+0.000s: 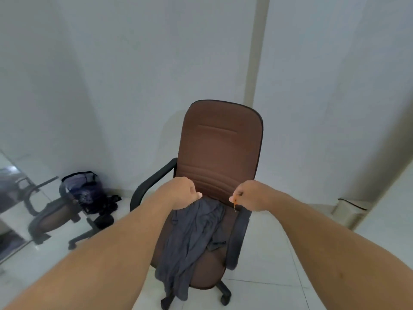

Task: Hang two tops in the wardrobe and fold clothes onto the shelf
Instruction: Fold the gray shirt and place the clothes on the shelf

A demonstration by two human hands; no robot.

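So we've got both arms stretched out over a brown office chair [220, 153] that faces us. Our left hand [182, 193] is curled, thumb tucked against the fingers, pinching the top edge of a dark grey garment [190, 238] right at the back edge of the seat, near the left armrest [147, 182]. Our right hand [249, 195] is curled too, hovering just over the right armrest [240, 233], and it's pinching a thin orange thread or tag [234, 203] that dangles below the fingers. We can't tell whether that bit is attached to the garment; the hand isn't touching the grey fabric where we can see it.

The garment itself is draped down the seat, bunched and wrinkled, running from the back edge of the seat over the front edge, where its lower end hangs toward the chair's base and castors [225, 294].

No brand or writing we can read anywhere.

Around us: white tiled floor [279, 276], plain pale walls behind the chair. Down on the floor to the left sits a dark backpack [83, 191] against the wall, and further left a leaning mirror [15, 198] shows a reflection of the chair. Off to the right by the wall there's a small pale bin-like thing [350, 209], too blurry to identify.
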